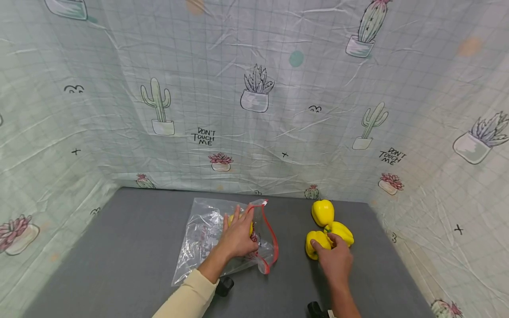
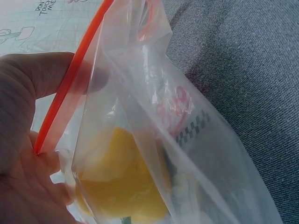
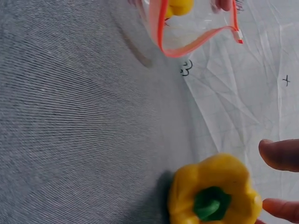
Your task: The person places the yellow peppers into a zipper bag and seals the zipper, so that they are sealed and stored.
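A clear zip bag [image 1: 199,238] with a red zip edge lies on the grey table. My left hand [image 1: 236,238] is at its mouth, fingers spread and thumb apart, the red edge crossing the thumb in the left wrist view. Inside the bag, a yellow bell pepper [image 2: 126,177] shows through the plastic. To the right, my right hand [image 1: 337,261] reaches over a yellow bell pepper [image 1: 316,244], thumb and fingers apart around it. In the right wrist view this pepper [image 3: 224,170] turns its green stem toward the camera, with a fingertip right at its side.
Two more yellow bell peppers stand close by: one [image 1: 323,213] at the back and another [image 1: 343,234] just right of the reached-for one. A patterned cloth [image 1: 254,145] hangs behind the table [image 1: 131,247] and along both sides.
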Available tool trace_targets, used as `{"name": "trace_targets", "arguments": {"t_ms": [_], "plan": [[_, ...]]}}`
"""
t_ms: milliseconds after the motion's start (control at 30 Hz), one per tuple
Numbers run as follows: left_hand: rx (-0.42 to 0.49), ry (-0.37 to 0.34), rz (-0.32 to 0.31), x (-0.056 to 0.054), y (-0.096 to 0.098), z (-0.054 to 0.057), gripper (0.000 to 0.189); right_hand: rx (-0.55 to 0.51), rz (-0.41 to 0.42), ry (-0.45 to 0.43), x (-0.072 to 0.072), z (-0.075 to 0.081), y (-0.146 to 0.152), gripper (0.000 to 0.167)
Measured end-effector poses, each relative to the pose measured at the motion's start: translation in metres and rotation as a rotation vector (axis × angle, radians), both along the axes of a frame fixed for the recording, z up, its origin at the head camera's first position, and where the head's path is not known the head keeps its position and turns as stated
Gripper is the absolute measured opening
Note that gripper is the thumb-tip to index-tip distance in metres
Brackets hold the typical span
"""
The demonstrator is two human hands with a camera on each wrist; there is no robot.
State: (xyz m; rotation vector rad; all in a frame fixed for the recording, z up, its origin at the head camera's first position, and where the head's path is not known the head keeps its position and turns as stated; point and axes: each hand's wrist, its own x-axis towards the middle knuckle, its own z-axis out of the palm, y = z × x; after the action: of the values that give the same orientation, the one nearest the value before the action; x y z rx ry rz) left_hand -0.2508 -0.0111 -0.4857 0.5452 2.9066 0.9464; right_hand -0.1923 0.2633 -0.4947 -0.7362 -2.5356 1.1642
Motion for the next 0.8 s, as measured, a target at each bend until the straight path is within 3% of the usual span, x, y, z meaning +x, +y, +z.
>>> {"name": "trace_targets", "arguments": {"t_ms": [300, 433, 800], "plan": [[0.002, -0.006, -0.004, -0.0005, -0.0001, 0.0002, 0.105, 0.031, 0.108, -0.14, -0.0076, -0.0085, 0.0006, 0.09], [-0.002, -0.003, -0.003, -0.0005, -0.0001, -0.0004, 0.105, 0.025, 0.098, -0.161, -0.0105, -0.0103, 0.0015, 0.088], [-0.01, -0.01, -0.001, -0.0024, -0.0005, -0.001, 0.105, 0.017, 0.09, -0.112, -0.0082, -0.0065, 0.001, 0.075]]}}
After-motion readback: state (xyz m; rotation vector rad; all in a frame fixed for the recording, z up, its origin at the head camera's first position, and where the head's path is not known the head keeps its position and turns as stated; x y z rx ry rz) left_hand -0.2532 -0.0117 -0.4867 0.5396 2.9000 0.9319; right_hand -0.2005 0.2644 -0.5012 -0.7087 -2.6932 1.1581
